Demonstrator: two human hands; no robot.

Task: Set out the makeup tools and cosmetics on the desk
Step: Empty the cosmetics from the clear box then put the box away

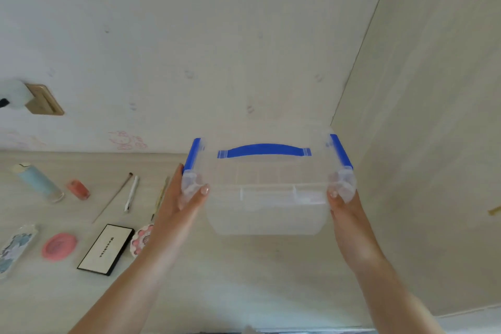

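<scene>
Clear plastic storage box [268, 198] with blue handle and clips is gripped at both ends: left hand [180, 198] and right hand [343, 202] curl their fingers round its side latches, at the pale wooden table's [230, 279] back right. Left of it lie a black-edged white palette [105, 249], pink round compact [59, 247], slim brushes [113, 196] and a light-blue tube [38, 182].

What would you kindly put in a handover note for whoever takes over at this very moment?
Left hand and right hand each grip an end of the clear storage box, lid on, blue clips shut, held up at the desk's right side.
Already laid out on the desk, left: blue tube, small coral bottle, brushes and pencils, black-edged palette, pink round compact, patterned case.
The box looks empty.
Left: set the box aside.
</scene>
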